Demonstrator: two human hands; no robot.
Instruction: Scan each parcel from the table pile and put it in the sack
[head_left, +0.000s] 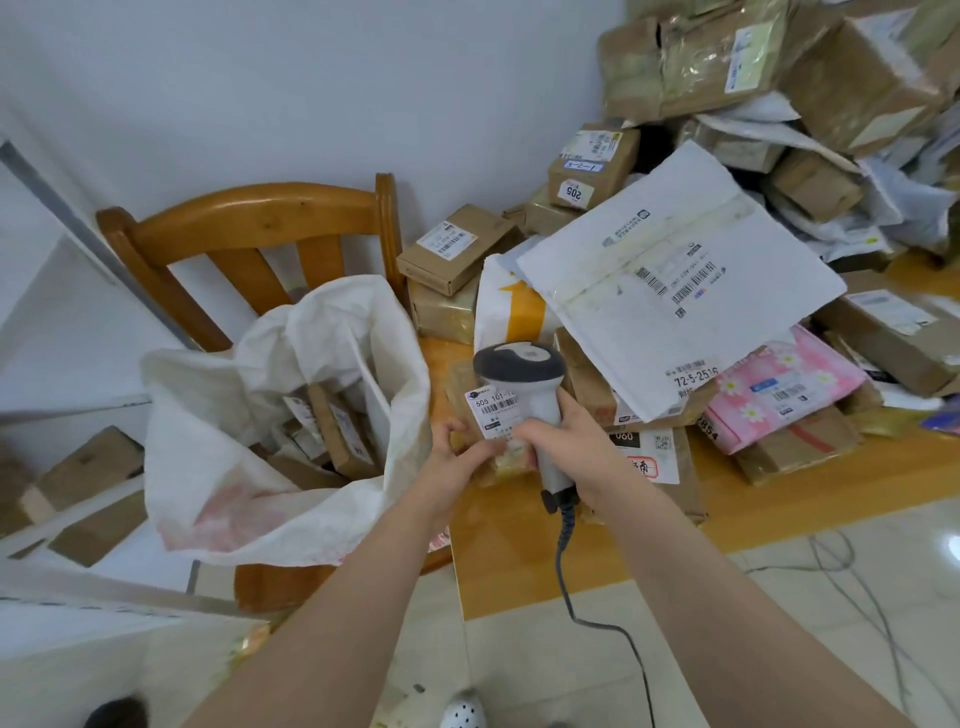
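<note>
Some of the parcel (492, 410) hides behind the scanner (521, 365) in the right hand (570, 442).

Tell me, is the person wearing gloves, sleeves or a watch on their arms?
No gloves, no watch and no bracelet. The left arm and the right arm are bare all the way to the bottom of the picture, so no sleeves show. The left hand and the right hand are bare too, with no rings that I can make out.

Wooden chair (249, 218) by the wall (260, 78), thin grey cables (831, 568) on pale floor tiles (909, 623), perhaps a white clog (464, 713).
</note>
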